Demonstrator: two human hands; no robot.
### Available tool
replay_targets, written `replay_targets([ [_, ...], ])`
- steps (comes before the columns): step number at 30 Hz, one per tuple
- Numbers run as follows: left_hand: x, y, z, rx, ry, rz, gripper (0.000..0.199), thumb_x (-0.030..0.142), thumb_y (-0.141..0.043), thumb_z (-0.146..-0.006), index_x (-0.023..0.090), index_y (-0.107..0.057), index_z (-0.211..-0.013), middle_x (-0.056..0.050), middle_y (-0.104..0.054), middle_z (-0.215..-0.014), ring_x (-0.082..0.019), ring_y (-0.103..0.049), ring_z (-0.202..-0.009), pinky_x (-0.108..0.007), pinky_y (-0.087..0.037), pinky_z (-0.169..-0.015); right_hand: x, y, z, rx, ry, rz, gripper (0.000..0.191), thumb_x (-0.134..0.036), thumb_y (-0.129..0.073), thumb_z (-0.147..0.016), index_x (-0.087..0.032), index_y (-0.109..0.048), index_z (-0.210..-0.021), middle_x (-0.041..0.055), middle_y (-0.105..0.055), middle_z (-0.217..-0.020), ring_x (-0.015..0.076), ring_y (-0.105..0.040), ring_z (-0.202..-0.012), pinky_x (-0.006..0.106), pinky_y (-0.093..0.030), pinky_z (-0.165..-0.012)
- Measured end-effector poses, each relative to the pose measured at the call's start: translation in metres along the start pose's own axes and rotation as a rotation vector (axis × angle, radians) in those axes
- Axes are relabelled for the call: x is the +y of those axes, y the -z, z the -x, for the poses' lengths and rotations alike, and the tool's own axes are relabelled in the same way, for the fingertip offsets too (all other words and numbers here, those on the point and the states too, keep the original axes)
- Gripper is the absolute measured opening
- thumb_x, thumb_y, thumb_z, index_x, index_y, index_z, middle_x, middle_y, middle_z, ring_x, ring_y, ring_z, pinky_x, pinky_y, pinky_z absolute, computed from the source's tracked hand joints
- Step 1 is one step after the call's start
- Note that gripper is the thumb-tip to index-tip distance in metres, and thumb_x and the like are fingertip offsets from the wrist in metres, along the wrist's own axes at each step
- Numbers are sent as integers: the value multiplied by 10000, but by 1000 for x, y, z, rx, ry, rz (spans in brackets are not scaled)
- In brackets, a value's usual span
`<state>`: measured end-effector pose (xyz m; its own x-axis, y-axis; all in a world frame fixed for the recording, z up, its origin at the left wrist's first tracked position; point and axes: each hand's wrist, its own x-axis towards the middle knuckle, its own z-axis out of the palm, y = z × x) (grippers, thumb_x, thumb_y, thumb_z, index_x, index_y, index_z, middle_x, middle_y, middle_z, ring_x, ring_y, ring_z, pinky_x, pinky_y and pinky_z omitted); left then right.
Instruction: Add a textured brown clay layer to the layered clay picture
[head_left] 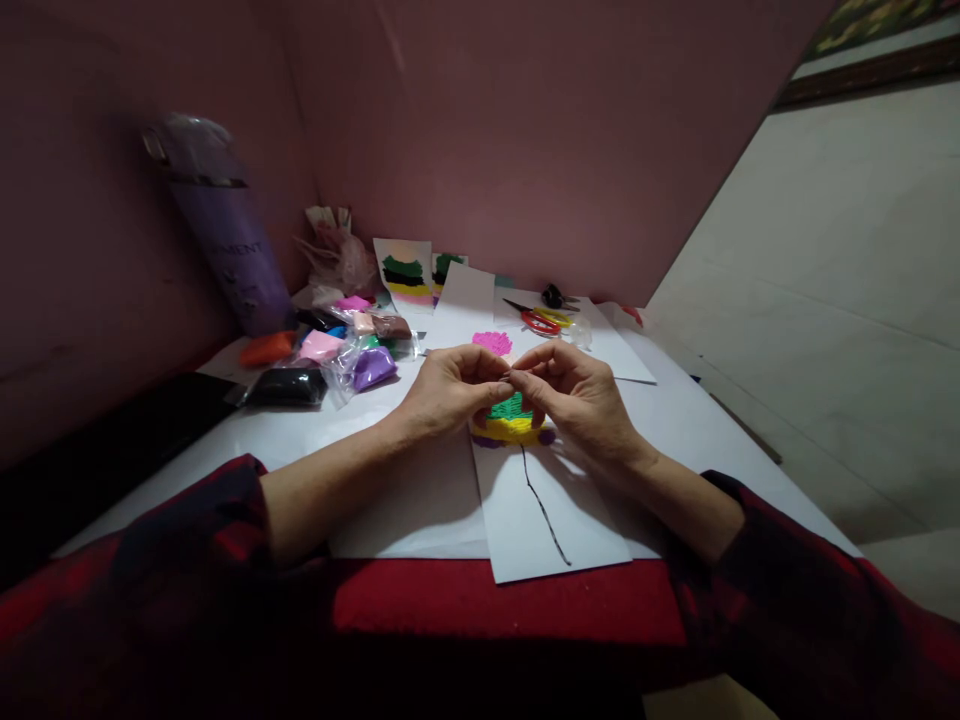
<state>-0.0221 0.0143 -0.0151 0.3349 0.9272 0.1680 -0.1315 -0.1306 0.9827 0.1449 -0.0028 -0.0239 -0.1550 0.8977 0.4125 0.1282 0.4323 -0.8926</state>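
My left hand (459, 385) and my right hand (574, 392) meet fingertip to fingertip above a white card (517, 520). Both are closed in a pinch; whatever sits between the fingertips is too small and hidden to name. Beneath them the card carries coloured clay-like patches: a pink patch (492, 343) at the top, a green textured patch (508, 406), a yellow band (510, 432) and purple at the lower edge, partly covered by my hands. A thin black line (545, 515) runs down the card's lower half.
Several bagged clay packs, among them a purple pack (374, 369) and a black pack (287, 387), lie at left before a purple bottle (229, 235). Red-handled scissors (538, 320) lie behind my hands. A colour-striped card (405, 275) leans against the pink wall (480, 130).
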Motion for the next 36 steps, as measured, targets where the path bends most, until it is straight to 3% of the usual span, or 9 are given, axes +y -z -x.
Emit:
replay_targets([
  [7, 3, -3, 3, 50, 0, -5, 84, 145, -732, -718, 108, -658, -737, 9, -605, -552, -91, -549, -479, -212, -458, -469, -4, -1, -2, 31, -24, -48, 153, -266, -715, -764, -181, -596, -722, -43, -595, -586, 86, -556, -478, 222, -490, -432],
  [11, 5, -2, 1, 192, 17, 50, 90, 69, -691, -711, 116, -618, -691, 16, -586, -538, -81, -532, -453, -206, -442, -458, -3, 2, -4, 97, -61, -76, 107, -220, -679, -749, -194, -587, -701, -50, -585, -532, 94, -540, -445, 248, -494, -442],
  [15, 4, 2, 0, 294, 48, 154, 99, 51, -678, -725, 119, -612, -753, -3, -628, -615, -78, -538, -479, -200, -421, -462, 3, 5, -9, 222, -106, -147, 111, -237, -710, -736, -190, -610, -725, -26, -605, -614, 117, -578, -528, 248, -503, -433],
  [19, 4, 4, 2, 208, 88, 183, 69, 113, -715, -741, 111, -652, -768, -30, -659, -692, -83, -559, -531, -204, -437, -484, 7, 6, -11, 198, -154, -190, 235, -347, -792, -709, -176, -637, -758, -4, -623, -669, 128, -599, -595, 235, -512, -443],
  [24, 3, 3, 4, 110, 90, 187, 233, 166, -808, -674, 131, -713, -884, -9, -653, -712, -85, -564, -556, -204, -453, -494, 5, 5, -8, 108, -153, -209, 341, -469, -800, -715, -175, -649, -800, 10, -645, -735, 140, -628, -651, 228, -510, -449],
  [28, -3, 4, 0, 90, 112, 137, 295, 185, -823, -659, 115, -724, -928, -36, -681, -727, -95, -577, -553, -207, -456, -482, 1, 3, -6, 22, -128, -204, 282, -399, -808, -736, -179, -669, -844, 11, -674, -766, 138, -643, -675, 247, -540, -517],
  [36, -4, 4, -1, 19, 20, 29, 161, 195, -786, -685, 109, -737, -811, -25, -668, -650, -96, -566, -527, -207, -470, -467, -3, 1, -4, -54, -67, -168, 223, -345, -805, -742, -182, -728, -873, -2, -680, -687, 125, -638, -615, 248, -545, -506],
])
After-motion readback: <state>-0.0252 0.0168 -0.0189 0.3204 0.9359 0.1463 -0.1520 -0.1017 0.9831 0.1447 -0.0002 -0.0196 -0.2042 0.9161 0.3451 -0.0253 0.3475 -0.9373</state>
